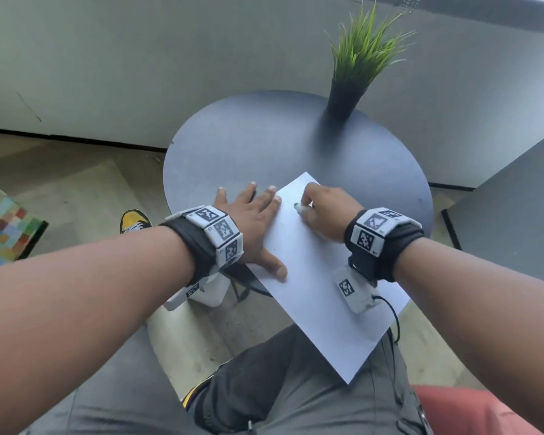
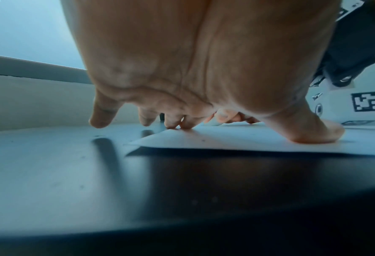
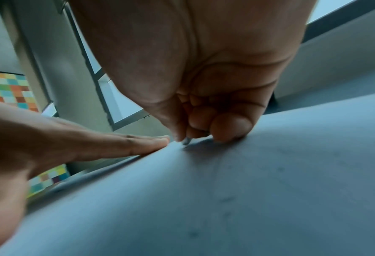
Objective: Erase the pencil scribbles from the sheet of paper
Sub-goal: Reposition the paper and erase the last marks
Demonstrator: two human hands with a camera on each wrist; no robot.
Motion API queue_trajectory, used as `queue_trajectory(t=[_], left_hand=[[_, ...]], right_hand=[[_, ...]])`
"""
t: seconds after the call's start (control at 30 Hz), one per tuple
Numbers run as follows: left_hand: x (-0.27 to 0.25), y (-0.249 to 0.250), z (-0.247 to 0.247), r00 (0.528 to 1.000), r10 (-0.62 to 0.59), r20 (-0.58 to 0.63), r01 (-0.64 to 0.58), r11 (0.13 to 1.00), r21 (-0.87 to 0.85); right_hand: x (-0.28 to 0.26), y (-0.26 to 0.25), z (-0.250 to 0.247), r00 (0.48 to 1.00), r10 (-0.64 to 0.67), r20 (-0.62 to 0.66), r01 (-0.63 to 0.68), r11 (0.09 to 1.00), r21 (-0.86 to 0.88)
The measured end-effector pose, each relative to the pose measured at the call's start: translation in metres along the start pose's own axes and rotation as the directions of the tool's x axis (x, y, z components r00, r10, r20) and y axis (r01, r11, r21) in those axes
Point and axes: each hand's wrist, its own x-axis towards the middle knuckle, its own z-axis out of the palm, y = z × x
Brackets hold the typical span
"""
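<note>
A white sheet of paper (image 1: 314, 277) lies slanted on the round dark table (image 1: 264, 146), its near corner hanging over the edge above my lap. My left hand (image 1: 261, 224) lies flat with spread fingers on the sheet's left edge, thumb pressing the paper (image 2: 237, 140). My right hand (image 1: 308, 208) is curled at the sheet's far end and pinches a small greyish eraser (image 1: 302, 210). In the right wrist view the eraser tip (image 3: 186, 141) touches the paper (image 3: 248, 190). A small dark pencil mark (image 1: 295, 205) shows just beside it.
A black pot with a green grass plant (image 1: 355, 67) stands at the table's far right edge. A grey wall runs behind the table. A dark cabinet (image 1: 515, 208) stands at the right, and a colourful checked cushion (image 1: 4, 224) at the left.
</note>
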Motion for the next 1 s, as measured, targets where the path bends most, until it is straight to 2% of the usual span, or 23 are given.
queue_trajectory(t=[0.07,0.13,0.17,0.2,0.3,0.33,0.4,0.47,0.5,0.57,0.6,0.63,0.7,0.77,0.8,0.83,0.9,1.0], left_hand=[[0.000,-0.001,0.001,1.000,-0.006,0.001,0.006,1.000,-0.012],[0.000,-0.002,0.001,1.000,-0.002,0.007,0.003,1.000,-0.030],[0.000,-0.003,0.001,1.000,-0.001,0.006,0.001,0.999,-0.035],[0.000,-0.003,0.001,1.000,-0.001,0.007,0.001,0.999,-0.033],[0.001,-0.003,0.001,1.000,-0.003,0.011,0.003,1.000,-0.011],[0.001,-0.003,0.002,1.000,-0.002,0.011,0.002,1.000,-0.011],[0.000,-0.004,0.002,1.000,0.002,0.016,-0.002,1.000,-0.031],[0.000,-0.004,0.001,1.000,0.004,0.023,-0.003,0.999,-0.047],[0.000,-0.005,0.001,1.000,0.004,0.024,-0.003,0.999,-0.048],[0.001,-0.004,0.001,1.000,0.003,0.023,-0.002,0.999,-0.036],[0.001,-0.004,0.001,1.000,0.000,0.023,0.001,1.000,-0.030],[0.001,-0.004,0.001,1.000,-0.002,0.025,0.002,1.000,-0.025],[0.000,-0.006,0.000,1.000,0.000,0.031,0.000,1.000,-0.012],[0.000,-0.008,-0.003,0.999,0.010,0.046,-0.011,1.000,0.004],[0.001,-0.008,-0.006,0.999,0.016,0.051,-0.017,1.000,0.020],[0.003,-0.009,-0.009,0.998,0.020,0.052,-0.022,0.999,0.042],[0.008,-0.011,-0.017,0.999,0.013,0.048,-0.018,0.996,0.091],[0.016,-0.020,-0.033,0.999,-0.023,0.040,0.016,0.989,0.150]], right_hand=[[-0.002,-0.009,0.008,0.997,-0.079,0.016,0.080,0.996,-0.050],[-0.010,-0.020,0.018,0.968,-0.232,0.100,0.239,0.969,-0.060],[-0.010,-0.021,0.018,0.957,-0.263,0.121,0.270,0.962,-0.048],[-0.006,-0.020,0.014,0.965,-0.237,0.110,0.242,0.969,-0.037],[0.009,-0.006,0.005,0.999,-0.051,-0.005,0.051,0.998,-0.035],[0.007,-0.008,0.005,0.997,-0.068,-0.024,0.066,0.996,-0.062],[-0.001,-0.019,0.011,0.973,-0.225,0.048,0.229,0.969,-0.097],[-0.010,-0.025,0.014,0.910,-0.357,0.212,0.374,0.926,-0.045],[-0.008,-0.022,0.010,0.910,-0.344,0.231,0.360,0.932,-0.033],[0.006,-0.010,0.002,0.974,-0.196,0.112,0.203,0.978,-0.053],[0.009,-0.004,-0.001,0.992,-0.120,0.042,0.122,0.990,-0.068],[0.008,-0.002,-0.001,0.995,-0.095,0.012,0.096,0.993,-0.075],[-0.003,-0.010,0.001,0.970,-0.227,0.081,0.235,0.967,-0.098],[-0.019,-0.021,0.002,0.900,-0.366,0.236,0.391,0.918,-0.069],[-0.023,-0.020,0.000,0.886,-0.371,0.278,0.402,0.914,-0.060],[-0.021,-0.013,-0.003,0.908,-0.327,0.263,0.352,0.934,-0.053],[-0.011,0.008,-0.011,0.973,-0.171,0.155,0.174,0.985,-0.007],[0.003,0.042,-0.013,0.998,0.012,0.066,-0.018,0.996,0.091]])
